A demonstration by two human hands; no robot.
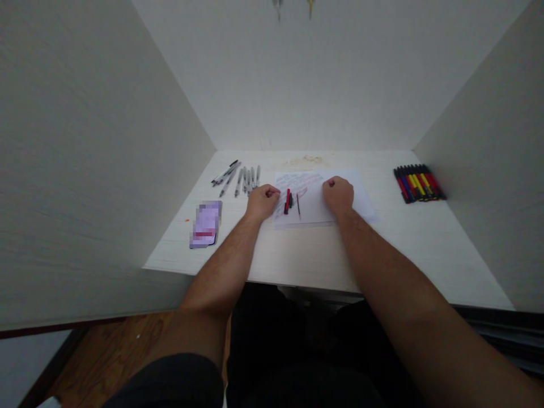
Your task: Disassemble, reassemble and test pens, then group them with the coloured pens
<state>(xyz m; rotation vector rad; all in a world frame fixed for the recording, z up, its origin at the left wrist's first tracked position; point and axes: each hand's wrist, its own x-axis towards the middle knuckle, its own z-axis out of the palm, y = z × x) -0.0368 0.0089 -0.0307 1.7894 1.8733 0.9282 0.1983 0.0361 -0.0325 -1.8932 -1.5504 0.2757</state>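
White sheets of paper (314, 209), with rows of handwriting on the upper left part, lie at the middle of the desk. At their left edge is my left hand (262, 202), closed with thumb and fingertips together; whatever it may hold is too small to name. My right hand (339, 194) rests curled on the right part of the sheets, its fingers closed and their inside hidden. Between the hands lie a red pen barrel (288, 198) with a dark end, a small black piece (291, 200) beside it, and a thin dark refill (298, 205).
Several clear pens (246, 180) with dark parts lie left of the paper. A phone (206, 224) with a lilac, blurred surface is nearer the left edge. At the right, several red, yellow and blue pens (419, 183) lie in a row. Pale panels (314, 85) enclose the desk.
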